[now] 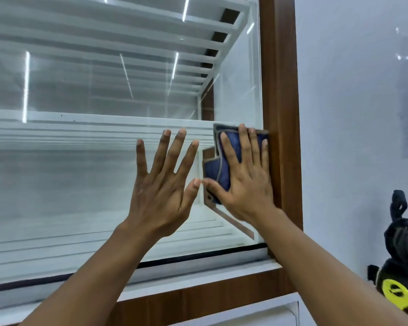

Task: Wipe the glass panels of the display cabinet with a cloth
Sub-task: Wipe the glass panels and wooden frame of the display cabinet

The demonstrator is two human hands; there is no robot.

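The display cabinet's glass panel [92, 161] fills the left and middle of the view, inside a brown wooden frame [280, 90]. My right hand [243, 177] presses a folded blue cloth [224, 161] with grey edging flat against the glass, at the panel's right edge beside the frame. Its fingers are straight and spread over the cloth. My left hand [163, 182] is raised just left of it, fingers spread and straight, palm towards the glass, holding nothing. Whether it touches the glass I cannot tell. The two thumbs nearly meet.
White shelves show behind the glass, with reflected ceiling lights. A pale wall [351, 114] runs to the right of the frame. A black and yellow object [400, 267] sits at the lower right. The brown lower rail [198, 300] of the frame runs beneath the glass.
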